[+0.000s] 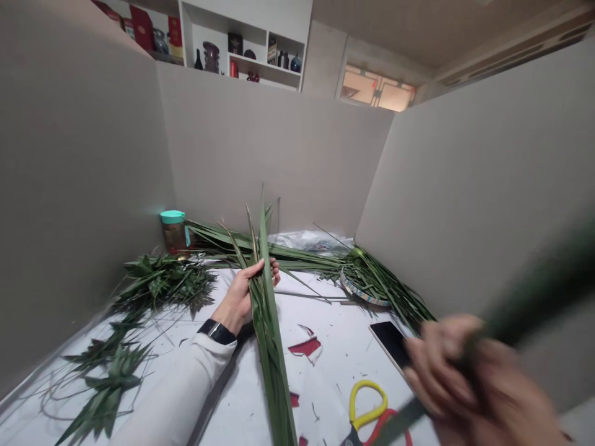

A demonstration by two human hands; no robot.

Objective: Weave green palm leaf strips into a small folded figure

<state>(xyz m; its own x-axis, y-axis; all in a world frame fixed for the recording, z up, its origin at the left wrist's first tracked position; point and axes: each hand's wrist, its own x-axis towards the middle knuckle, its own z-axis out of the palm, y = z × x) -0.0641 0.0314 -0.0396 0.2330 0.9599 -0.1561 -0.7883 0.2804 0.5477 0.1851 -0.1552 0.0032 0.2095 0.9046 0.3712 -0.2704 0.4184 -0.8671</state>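
My left hand [248, 288], with a dark wristband on its wrist, is closed around a bundle of long green palm-like leaves [272, 347]. The bundle stretches from above the fingers to the table's near edge. My right hand [474, 378] is close to the camera at the lower right and smeared by motion. Its fingers are wrapped round a green leaf strip [543, 291], whose upper part blurs towards the right edge. Scissors [367, 406] with one yellow and one red handle lie below and left of the right hand, partly covered by the strip's lower end.
Woven leaf pieces [167, 282] lie along the left side. A turquoise-lidded jar [173, 232] stands at the back left. More long leaves [390, 279] rest at the back right, over a round striped-rim tray [360, 294]. A phone [390, 344] and red scraps [307, 345] lie on the white-covered table. Grey partitions [279, 142] enclose it.
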